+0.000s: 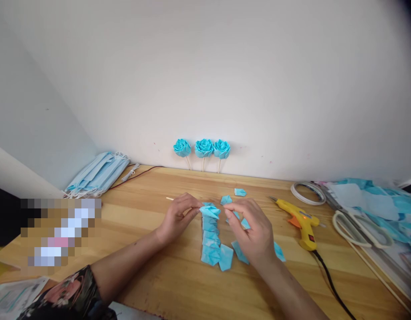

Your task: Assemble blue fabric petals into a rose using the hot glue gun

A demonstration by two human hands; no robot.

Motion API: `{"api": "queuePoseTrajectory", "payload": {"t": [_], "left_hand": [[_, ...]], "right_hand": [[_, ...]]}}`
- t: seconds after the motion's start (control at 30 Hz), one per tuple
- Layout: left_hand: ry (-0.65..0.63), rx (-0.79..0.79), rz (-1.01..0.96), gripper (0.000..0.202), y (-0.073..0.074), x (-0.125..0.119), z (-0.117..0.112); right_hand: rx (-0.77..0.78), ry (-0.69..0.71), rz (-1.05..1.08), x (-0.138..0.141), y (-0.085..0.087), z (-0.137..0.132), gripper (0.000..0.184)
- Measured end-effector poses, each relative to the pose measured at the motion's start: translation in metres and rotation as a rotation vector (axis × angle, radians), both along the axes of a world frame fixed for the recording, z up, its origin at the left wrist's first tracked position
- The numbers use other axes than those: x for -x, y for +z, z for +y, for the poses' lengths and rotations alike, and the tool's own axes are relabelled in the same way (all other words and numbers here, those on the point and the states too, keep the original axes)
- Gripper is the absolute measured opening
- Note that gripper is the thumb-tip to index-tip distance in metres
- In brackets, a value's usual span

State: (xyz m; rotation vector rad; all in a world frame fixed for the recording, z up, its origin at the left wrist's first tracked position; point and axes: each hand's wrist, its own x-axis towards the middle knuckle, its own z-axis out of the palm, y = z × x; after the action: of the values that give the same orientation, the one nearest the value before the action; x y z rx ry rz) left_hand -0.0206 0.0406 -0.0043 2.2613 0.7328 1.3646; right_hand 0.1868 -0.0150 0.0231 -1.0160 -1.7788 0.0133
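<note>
My left hand [181,214] is closed in a pinch at the left side of a small blue folded flower bud [210,211]. The pale end of a thin wooden stick [170,198] pokes out behind this hand; the rest of it is hidden by the fingers. To the right of the bud, my right hand [250,224] has thumb and index finger brought together; what lies between them, if anything, is too small to make out. Under the bud runs an overlapping row of blue folded petals [211,240]. More loose petals [226,257] lie around and partly beneath my right hand.
Three blue flowers on sticks [203,148] lean against the wall. A yellow glue gun [302,220] with a black cord lies right, near scissors [354,229], a white tape roll [308,193] and blue fabric scraps [368,209]. Face masks [98,173] are stacked at left.
</note>
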Motion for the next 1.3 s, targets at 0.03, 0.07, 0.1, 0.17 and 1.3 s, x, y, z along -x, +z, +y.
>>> {"api": "queuePoseTrajectory", "payload": {"t": [0.03,0.07,0.1,0.17,1.3], "left_hand": [[0.004,-0.005,0.003,0.012,0.0,0.0,0.0],[0.007,-0.01,0.005,0.011,0.0,0.0,0.0],[0.009,-0.013,0.005,0.01,0.0,0.0,0.001],[0.015,-0.021,-0.003,0.008,-0.001,0.001,0.001],[0.047,-0.038,-0.001,0.006,-0.005,-0.001,0.002]], "right_hand": [[-0.003,0.008,-0.003,0.0,0.0,0.0,0.017],[-0.008,0.016,-0.004,0.001,0.001,0.0,0.017],[-0.008,0.026,-0.005,0.001,0.001,-0.001,0.017],[-0.011,0.052,-0.008,0.001,0.002,-0.001,0.017],[0.032,0.003,-0.009,-0.003,-0.001,0.002,0.011]]}}
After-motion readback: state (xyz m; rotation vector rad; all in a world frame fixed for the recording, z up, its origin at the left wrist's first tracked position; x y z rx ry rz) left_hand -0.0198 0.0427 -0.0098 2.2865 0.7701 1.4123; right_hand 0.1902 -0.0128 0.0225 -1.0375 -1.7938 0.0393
